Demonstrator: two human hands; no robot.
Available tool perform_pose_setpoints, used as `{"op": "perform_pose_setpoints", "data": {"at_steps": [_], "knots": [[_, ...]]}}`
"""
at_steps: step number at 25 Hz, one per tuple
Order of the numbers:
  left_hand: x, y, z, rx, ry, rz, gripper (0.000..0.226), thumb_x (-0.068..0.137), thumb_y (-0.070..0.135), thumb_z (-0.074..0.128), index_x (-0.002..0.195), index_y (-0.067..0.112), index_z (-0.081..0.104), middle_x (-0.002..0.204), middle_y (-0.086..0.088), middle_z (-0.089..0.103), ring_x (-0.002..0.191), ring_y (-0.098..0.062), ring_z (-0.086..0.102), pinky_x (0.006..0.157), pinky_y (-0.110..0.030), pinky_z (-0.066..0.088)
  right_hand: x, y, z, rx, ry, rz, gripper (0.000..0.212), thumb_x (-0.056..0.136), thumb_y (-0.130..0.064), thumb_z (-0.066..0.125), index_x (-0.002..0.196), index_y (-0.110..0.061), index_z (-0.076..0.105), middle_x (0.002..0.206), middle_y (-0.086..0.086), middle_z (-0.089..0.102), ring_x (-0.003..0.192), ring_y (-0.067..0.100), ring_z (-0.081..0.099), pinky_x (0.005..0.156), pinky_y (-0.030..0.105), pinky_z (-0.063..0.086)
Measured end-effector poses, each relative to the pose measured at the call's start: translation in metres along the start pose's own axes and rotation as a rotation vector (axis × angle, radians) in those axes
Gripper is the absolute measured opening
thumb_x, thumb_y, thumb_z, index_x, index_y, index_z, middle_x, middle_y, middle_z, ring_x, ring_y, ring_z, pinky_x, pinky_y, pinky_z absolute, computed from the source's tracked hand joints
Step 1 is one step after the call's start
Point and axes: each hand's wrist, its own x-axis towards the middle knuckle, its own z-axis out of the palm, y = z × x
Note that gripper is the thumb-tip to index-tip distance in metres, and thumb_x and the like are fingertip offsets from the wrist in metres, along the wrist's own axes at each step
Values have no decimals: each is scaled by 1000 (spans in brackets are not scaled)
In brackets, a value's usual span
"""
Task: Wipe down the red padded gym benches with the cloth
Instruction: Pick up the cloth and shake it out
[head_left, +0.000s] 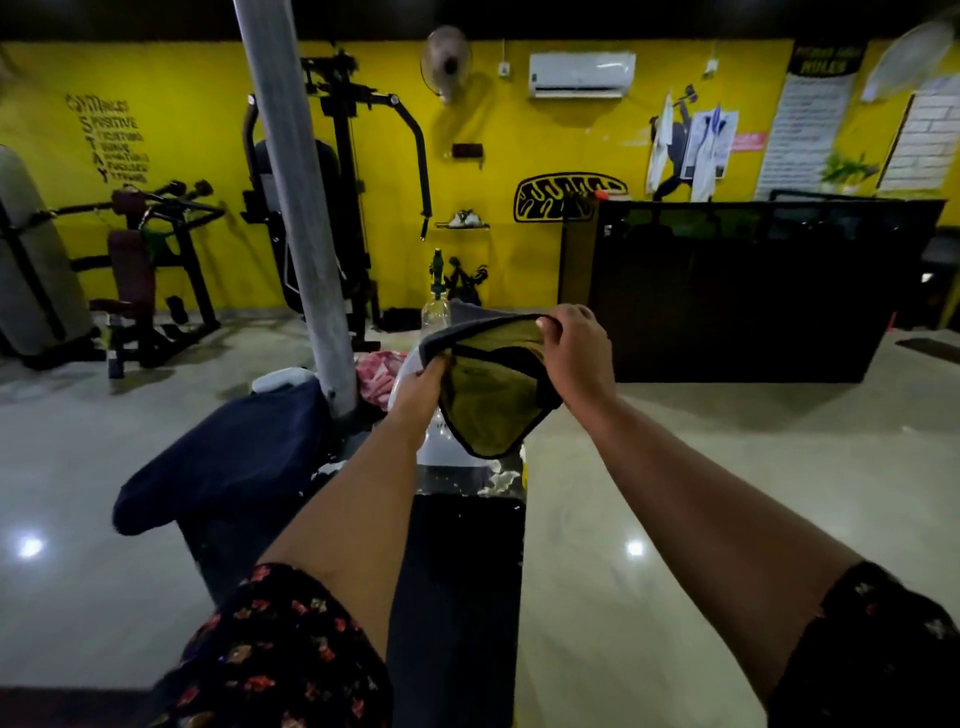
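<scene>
Head view: both hands hold the cloth (491, 400) up in the air, the left hand (423, 387) pinching its left edge and the right hand (576, 348) gripping the top edge. It hangs above a dark bench (457, 597). Best fold it flat into a pad before pressing down; no red padding shows nearby

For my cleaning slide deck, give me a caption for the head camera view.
Both hands, left and right, hold a yellow-green cloth stretched in the air above a dark bench in a yellow-walled gym.
</scene>
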Motion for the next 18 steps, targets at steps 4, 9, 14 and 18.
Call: {"op": "perform_pose_setpoints", "data": {"at_steps": [4, 9, 14, 18], "knots": [[49, 21, 1, -312, -85, 3, 50, 99, 58, 41, 107, 17, 67, 106, -13, 72, 104, -31, 66, 97, -46, 52, 18, 14, 52, 73, -56, -95, 17, 96, -8, 57, 106, 4, 64, 110, 20, 59, 101, 34, 60, 85, 32, 45], [93, 36, -10, -553, -242, -6, 67, 98, 62, 28, 125, 10, 61, 126, -18, 63, 110, -31, 60, 99, -42, 46, 29, 21, 102, 182, -308, -103, 14, 93, -1, 60, 105, 5, 64, 145, 16, 42, 133, 19, 39, 104, 24, 34], [119, 43, -16, -375, -381, 41, 78, 91, 74, 31, 116, 10, 68, 113, -16, 70, 102, -30, 66, 99, -44, 48, 45, 5, 136, 281, -378, 8, 21, 93, -17, 63, 105, 0, 64, 126, 13, 55, 117, 25, 55, 100, 42, 46], [135, 42, -13, -142, -323, 162, 45, 88, 45, 68, 118, 11, 66, 111, -16, 71, 95, -24, 71, 85, -35, 57, 67, -11, 153, 434, -196, 259, 33, 92, -36, 63, 110, -11, 53, 101, 4, 64, 95, 21, 66, 86, 47, 55]]}}
